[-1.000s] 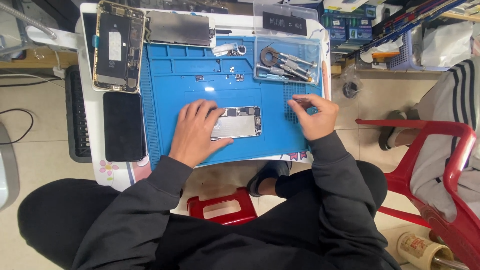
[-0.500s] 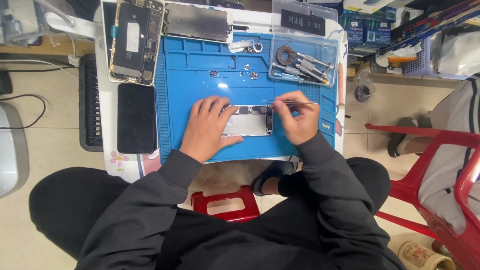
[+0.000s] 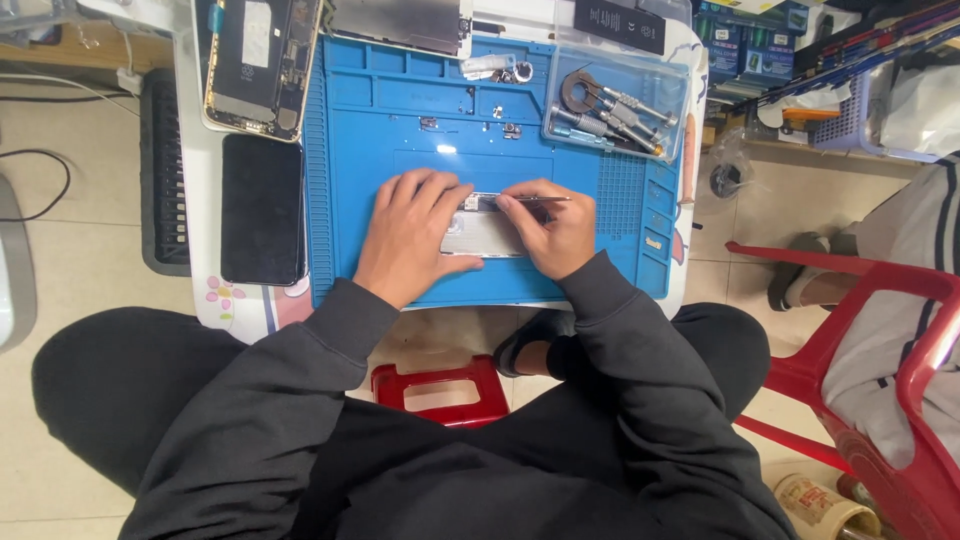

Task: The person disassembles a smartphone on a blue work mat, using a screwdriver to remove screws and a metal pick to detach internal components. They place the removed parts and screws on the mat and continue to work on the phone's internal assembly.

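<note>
A silvery metal phone part (image 3: 482,236) lies in the middle of the blue work mat (image 3: 400,130). My left hand (image 3: 408,235) rests flat on the part's left side and holds it down. My right hand (image 3: 548,228) sits on the part's right side, pinching thin metal tweezers (image 3: 535,199) whose tip touches the part's top edge. Several tiny screws (image 3: 500,122) lie loose on the mat above my hands.
An opened phone body (image 3: 258,60) and a black screen panel (image 3: 262,208) lie left of the mat. A clear tray of screwdrivers (image 3: 612,104) stands at the upper right. A metal plate (image 3: 400,22) lies at the top. A red chair (image 3: 880,330) with a seated person stands right.
My right hand has moved left from the mat's right side onto the phone part, bringing the tweezers to its top edge. My left hand has stayed on the part.
</note>
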